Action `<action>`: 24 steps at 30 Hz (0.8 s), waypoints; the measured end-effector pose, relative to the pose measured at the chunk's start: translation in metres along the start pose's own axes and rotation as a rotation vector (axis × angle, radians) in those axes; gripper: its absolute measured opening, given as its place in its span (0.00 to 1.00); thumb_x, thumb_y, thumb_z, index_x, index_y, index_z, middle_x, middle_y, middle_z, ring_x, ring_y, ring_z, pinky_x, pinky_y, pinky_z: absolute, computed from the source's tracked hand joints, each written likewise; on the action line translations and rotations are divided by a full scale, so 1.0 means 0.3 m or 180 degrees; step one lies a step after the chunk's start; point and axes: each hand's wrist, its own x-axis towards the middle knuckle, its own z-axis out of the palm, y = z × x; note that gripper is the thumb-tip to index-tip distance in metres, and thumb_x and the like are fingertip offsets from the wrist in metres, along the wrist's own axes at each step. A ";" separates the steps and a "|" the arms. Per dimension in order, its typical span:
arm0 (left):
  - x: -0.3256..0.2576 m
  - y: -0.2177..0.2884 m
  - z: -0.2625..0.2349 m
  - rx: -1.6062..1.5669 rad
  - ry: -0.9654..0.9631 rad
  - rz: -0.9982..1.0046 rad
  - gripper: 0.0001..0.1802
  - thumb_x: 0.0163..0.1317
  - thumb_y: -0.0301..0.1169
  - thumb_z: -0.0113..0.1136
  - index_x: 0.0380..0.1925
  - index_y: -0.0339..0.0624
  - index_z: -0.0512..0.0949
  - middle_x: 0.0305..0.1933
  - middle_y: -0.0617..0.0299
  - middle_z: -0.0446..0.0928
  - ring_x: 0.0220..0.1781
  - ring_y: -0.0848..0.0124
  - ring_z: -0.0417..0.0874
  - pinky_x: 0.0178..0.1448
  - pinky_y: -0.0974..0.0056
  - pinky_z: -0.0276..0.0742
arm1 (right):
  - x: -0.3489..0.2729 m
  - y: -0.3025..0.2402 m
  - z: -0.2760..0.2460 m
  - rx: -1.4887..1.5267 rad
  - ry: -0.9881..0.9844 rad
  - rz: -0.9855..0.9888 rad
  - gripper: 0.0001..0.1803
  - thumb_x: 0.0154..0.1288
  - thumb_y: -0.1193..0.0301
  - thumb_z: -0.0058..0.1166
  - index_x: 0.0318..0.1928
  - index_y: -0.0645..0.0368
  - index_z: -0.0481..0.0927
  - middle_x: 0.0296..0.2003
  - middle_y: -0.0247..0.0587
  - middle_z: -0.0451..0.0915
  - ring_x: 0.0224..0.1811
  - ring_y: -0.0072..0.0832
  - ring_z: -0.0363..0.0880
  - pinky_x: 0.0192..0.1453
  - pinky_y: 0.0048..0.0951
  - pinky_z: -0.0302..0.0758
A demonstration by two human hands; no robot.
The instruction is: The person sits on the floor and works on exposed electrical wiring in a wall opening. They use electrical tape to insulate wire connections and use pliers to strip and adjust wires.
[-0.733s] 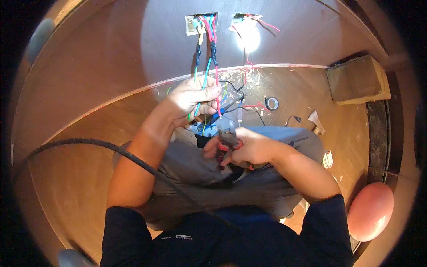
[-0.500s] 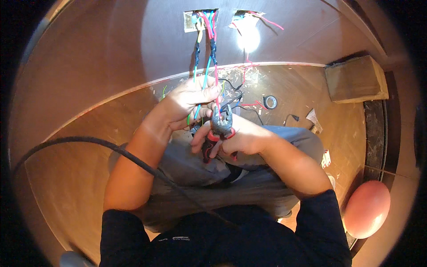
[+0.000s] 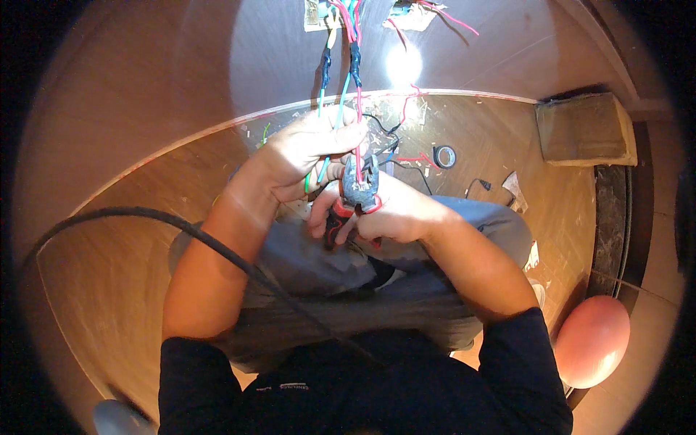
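My left hand is closed on a group of insulated wires that hang from a wall opening. Among them are a red wire, a blue wire and a green one. Higher up, black tape wraps the red and blue wires, and a second taped section covers the green one. My right hand grips pliers with red and black handles, jaws pointing up. The lower end of the red wire lies at the jaws; whether they bite it I cannot tell.
A wall box and a second opening with loose red wires sit above. On the floor are a tape roll, wire scraps and a black cord. A wooden block stands right, near a pink rounded object. A black cable crosses left.
The view has shifted, so the wall openings sit higher in the picture. The pliers have moved slightly up along the red wire, whose end now shows between the jaws.
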 end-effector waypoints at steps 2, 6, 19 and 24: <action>0.002 -0.003 0.003 0.0029 0.0047 0.0031 0.09 0.71 0.30 0.60 0.46 0.39 0.73 0.36 0.62 0.77 0.33 0.79 0.77 0.38 0.74 0.75 | 0.008 0.008 -0.002 0.0002 -0.0052 -0.0062 0.21 0.45 0.81 0.52 0.44 0.61 0.83 0.39 0.38 0.84 0.38 0.25 0.82 0.42 0.28 0.81; 0.006 -0.007 0.002 0.0110 0.0110 0.0017 0.09 0.72 0.31 0.60 0.45 0.39 0.73 0.37 0.62 0.77 0.34 0.78 0.78 0.37 0.74 0.76 | 0.006 0.016 0.000 -0.0027 0.0068 0.0009 0.17 0.45 0.79 0.52 0.40 0.61 0.82 0.36 0.37 0.82 0.35 0.24 0.81 0.40 0.28 0.81; 0.012 -0.002 -0.014 -0.0050 -0.0137 -0.0028 0.09 0.71 0.28 0.60 0.48 0.37 0.74 0.38 0.64 0.79 0.34 0.77 0.85 0.37 0.72 0.86 | 0.014 0.070 -0.018 -0.0123 0.0084 -0.0366 0.08 0.57 0.70 0.53 0.33 0.60 0.81 0.26 0.35 0.79 0.30 0.23 0.77 0.33 0.28 0.77; 0.013 -0.004 -0.004 0.0073 -0.0061 -0.0075 0.07 0.72 0.31 0.59 0.43 0.42 0.73 0.34 0.63 0.79 0.32 0.76 0.82 0.37 0.71 0.81 | -0.018 0.032 -0.041 -0.0325 -0.0063 0.0075 0.08 0.58 0.66 0.53 0.31 0.57 0.79 0.23 0.32 0.76 0.21 0.20 0.73 0.24 0.27 0.72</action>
